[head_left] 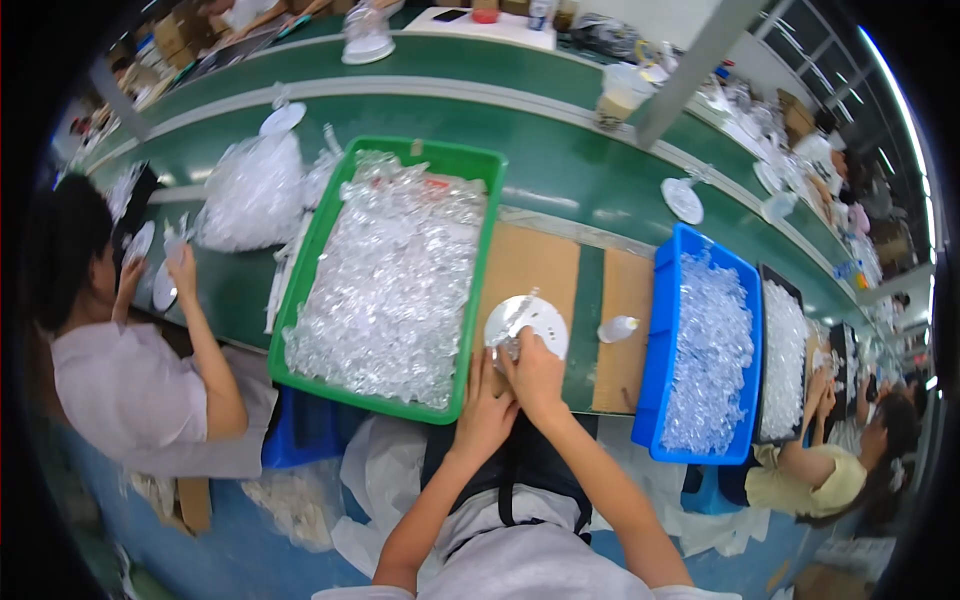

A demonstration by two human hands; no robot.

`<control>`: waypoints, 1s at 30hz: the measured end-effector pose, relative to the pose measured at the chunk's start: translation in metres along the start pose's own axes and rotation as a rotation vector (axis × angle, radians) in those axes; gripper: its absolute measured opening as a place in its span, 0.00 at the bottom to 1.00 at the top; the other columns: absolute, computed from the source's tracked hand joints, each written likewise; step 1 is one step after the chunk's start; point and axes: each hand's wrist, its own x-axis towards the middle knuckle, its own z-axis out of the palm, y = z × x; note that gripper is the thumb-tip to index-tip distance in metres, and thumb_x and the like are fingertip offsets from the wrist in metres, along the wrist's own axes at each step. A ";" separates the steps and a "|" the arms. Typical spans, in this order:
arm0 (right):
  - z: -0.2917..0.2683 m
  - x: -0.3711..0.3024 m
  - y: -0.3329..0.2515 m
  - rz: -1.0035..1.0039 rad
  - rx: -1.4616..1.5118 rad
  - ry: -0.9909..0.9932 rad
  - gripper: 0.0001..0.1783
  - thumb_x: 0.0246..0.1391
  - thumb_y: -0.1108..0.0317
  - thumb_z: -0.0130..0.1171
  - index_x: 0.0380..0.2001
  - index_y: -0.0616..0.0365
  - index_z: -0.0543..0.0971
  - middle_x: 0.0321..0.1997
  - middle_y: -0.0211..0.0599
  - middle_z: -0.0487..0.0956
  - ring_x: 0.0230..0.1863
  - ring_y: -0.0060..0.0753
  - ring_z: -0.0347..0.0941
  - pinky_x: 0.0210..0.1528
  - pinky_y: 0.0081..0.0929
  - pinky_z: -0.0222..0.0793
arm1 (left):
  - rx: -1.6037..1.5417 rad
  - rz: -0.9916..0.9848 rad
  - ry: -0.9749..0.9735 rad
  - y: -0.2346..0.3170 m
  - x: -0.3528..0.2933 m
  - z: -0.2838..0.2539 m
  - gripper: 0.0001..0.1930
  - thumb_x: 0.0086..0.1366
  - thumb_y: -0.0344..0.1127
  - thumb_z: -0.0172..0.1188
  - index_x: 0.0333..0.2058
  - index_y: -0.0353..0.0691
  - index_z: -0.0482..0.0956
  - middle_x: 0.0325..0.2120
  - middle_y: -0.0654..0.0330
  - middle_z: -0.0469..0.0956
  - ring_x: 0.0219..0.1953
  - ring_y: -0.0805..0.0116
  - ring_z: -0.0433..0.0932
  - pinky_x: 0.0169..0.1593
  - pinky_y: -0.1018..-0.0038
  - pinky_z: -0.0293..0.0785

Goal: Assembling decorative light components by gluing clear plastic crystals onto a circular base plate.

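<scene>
A round white disc [545, 322] with small holes lies on the brown cardboard in front of me. On it stands a small clear plastic piece [522, 316], partly covered by my fingers. My right hand [537, 378] is closed in a pinch around the lower part of that piece. At the disc's near left edge, my left hand [487, 408] has its fingers close together on the rim; its thumb side is partly hidden by the right hand. A small white squeeze bottle [618, 328] lies on its side to the right of the disc.
Clear plastic parts fill a green bin [497, 190] at left and a blue bin [648, 405] at right. Co-workers [140, 370] sit on both sides. Beyond are a filled plastic bag [252, 190], another white disc [683, 201] and a clear container [622, 95].
</scene>
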 end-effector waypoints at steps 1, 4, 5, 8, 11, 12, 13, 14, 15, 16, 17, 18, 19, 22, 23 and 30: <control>0.003 -0.002 -0.002 -0.013 0.000 0.000 0.17 0.47 0.60 0.61 0.30 0.60 0.68 0.26 0.48 0.75 0.25 0.51 0.74 0.25 0.40 0.69 | 0.038 0.049 -0.013 -0.010 -0.002 0.004 0.27 0.55 0.36 0.58 0.56 0.43 0.67 0.63 0.40 0.48 0.65 0.37 0.42 0.64 0.45 0.39; 0.000 0.000 -0.004 0.008 0.030 -0.016 0.16 0.48 0.59 0.58 0.31 0.59 0.68 0.28 0.49 0.75 0.27 0.52 0.74 0.27 0.42 0.70 | 0.073 0.062 -0.060 -0.002 -0.003 0.003 0.28 0.55 0.37 0.59 0.56 0.43 0.67 0.63 0.40 0.47 0.65 0.40 0.43 0.63 0.44 0.38; -0.004 0.000 -0.001 0.018 0.072 -0.063 0.15 0.50 0.59 0.57 0.31 0.59 0.67 0.29 0.49 0.75 0.29 0.53 0.75 0.29 0.44 0.70 | 0.133 0.044 -0.051 0.002 -0.002 0.004 0.28 0.54 0.38 0.60 0.56 0.44 0.67 0.63 0.41 0.48 0.65 0.40 0.44 0.64 0.48 0.41; -0.023 -0.010 0.007 -0.052 0.170 -0.096 0.18 0.49 0.62 0.57 0.40 0.60 0.69 0.33 0.51 0.76 0.31 0.53 0.74 0.32 0.43 0.71 | 0.168 0.034 -0.053 0.006 0.000 0.004 0.28 0.54 0.41 0.60 0.56 0.46 0.68 0.62 0.40 0.49 0.64 0.41 0.46 0.64 0.51 0.45; -0.090 -0.025 0.013 -0.031 0.420 -0.115 0.15 0.46 0.68 0.58 0.40 0.56 0.78 0.32 0.43 0.80 0.33 0.41 0.78 0.37 0.33 0.73 | 0.182 0.048 -0.064 0.007 0.001 -0.002 0.27 0.56 0.44 0.59 0.55 0.48 0.69 0.61 0.37 0.50 0.64 0.41 0.48 0.63 0.51 0.47; -0.118 -0.025 0.028 0.023 0.302 -0.056 0.13 0.46 0.67 0.60 0.37 0.56 0.80 0.29 0.39 0.79 0.30 0.31 0.77 0.32 0.26 0.72 | 0.173 0.046 -0.043 0.005 -0.001 -0.001 0.27 0.56 0.44 0.60 0.55 0.48 0.69 0.61 0.37 0.50 0.64 0.40 0.49 0.63 0.51 0.48; -0.139 -0.017 0.050 0.074 0.246 0.060 0.12 0.46 0.68 0.59 0.37 0.56 0.80 0.28 0.38 0.80 0.29 0.30 0.78 0.31 0.25 0.72 | 0.164 0.044 -0.025 0.004 -0.002 0.000 0.27 0.56 0.44 0.60 0.55 0.48 0.69 0.60 0.36 0.51 0.63 0.40 0.50 0.62 0.52 0.49; -0.161 -0.007 0.077 0.163 0.137 0.121 0.11 0.45 0.69 0.60 0.35 0.54 0.80 0.28 0.36 0.80 0.28 0.31 0.78 0.30 0.25 0.72 | 0.171 0.049 -0.012 0.006 -0.001 -0.001 0.26 0.57 0.46 0.60 0.55 0.49 0.70 0.60 0.36 0.52 0.63 0.39 0.51 0.62 0.53 0.50; -0.181 0.007 0.106 0.159 -0.069 0.124 0.11 0.43 0.69 0.61 0.34 0.51 0.80 0.27 0.35 0.78 0.28 0.34 0.76 0.30 0.29 0.71 | 0.170 0.057 -0.015 0.007 0.000 0.001 0.26 0.57 0.46 0.60 0.55 0.49 0.70 0.60 0.36 0.52 0.63 0.39 0.51 0.62 0.53 0.50; -0.192 0.015 0.135 0.102 -0.209 0.060 0.11 0.42 0.69 0.62 0.34 0.50 0.80 0.28 0.34 0.77 0.29 0.35 0.75 0.30 0.31 0.71 | 0.170 0.060 -0.016 0.008 0.002 0.003 0.26 0.57 0.45 0.60 0.55 0.49 0.70 0.60 0.35 0.53 0.62 0.39 0.51 0.62 0.53 0.50; -0.192 0.020 0.159 0.039 -0.342 -0.006 0.12 0.41 0.68 0.62 0.34 0.48 0.79 0.29 0.33 0.76 0.29 0.37 0.74 0.30 0.33 0.71 | 0.176 0.058 -0.012 0.008 0.003 0.004 0.26 0.57 0.45 0.60 0.55 0.49 0.70 0.59 0.35 0.53 0.62 0.39 0.51 0.62 0.52 0.50; -0.183 0.021 0.179 0.044 -0.344 0.000 0.12 0.41 0.68 0.62 0.34 0.48 0.79 0.29 0.33 0.76 0.29 0.37 0.74 0.30 0.33 0.71 | 0.175 0.066 -0.013 0.010 0.006 0.005 0.26 0.57 0.45 0.60 0.55 0.49 0.70 0.59 0.35 0.53 0.62 0.39 0.51 0.62 0.52 0.50; -0.173 0.021 0.198 -0.001 -0.436 0.000 0.13 0.39 0.68 0.63 0.34 0.48 0.79 0.30 0.34 0.75 0.30 0.37 0.74 0.32 0.35 0.71 | 0.172 0.068 -0.018 0.013 0.007 0.006 0.26 0.57 0.45 0.60 0.55 0.49 0.70 0.59 0.35 0.53 0.62 0.39 0.51 0.62 0.52 0.50; -0.171 0.019 0.205 -0.066 -0.473 0.016 0.15 0.38 0.69 0.63 0.35 0.48 0.78 0.33 0.36 0.75 0.31 0.39 0.75 0.33 0.35 0.72 | 0.171 0.055 -0.017 0.012 0.005 0.008 0.26 0.57 0.44 0.59 0.54 0.49 0.70 0.59 0.35 0.54 0.62 0.39 0.51 0.63 0.52 0.50; -0.174 0.017 0.201 -0.076 -0.423 0.035 0.16 0.39 0.69 0.64 0.36 0.49 0.77 0.35 0.37 0.75 0.32 0.39 0.75 0.33 0.34 0.73 | 0.168 0.048 -0.013 0.011 0.004 0.007 0.25 0.57 0.44 0.59 0.54 0.49 0.71 0.59 0.35 0.54 0.62 0.39 0.51 0.63 0.52 0.50; -0.205 -0.007 0.194 0.216 0.232 0.115 0.16 0.47 0.66 0.61 0.41 0.56 0.75 0.44 0.40 0.77 0.37 0.34 0.77 0.33 0.24 0.74 | 0.160 0.043 -0.027 0.008 0.004 0.006 0.24 0.58 0.42 0.59 0.54 0.49 0.71 0.59 0.36 0.54 0.62 0.39 0.52 0.63 0.52 0.49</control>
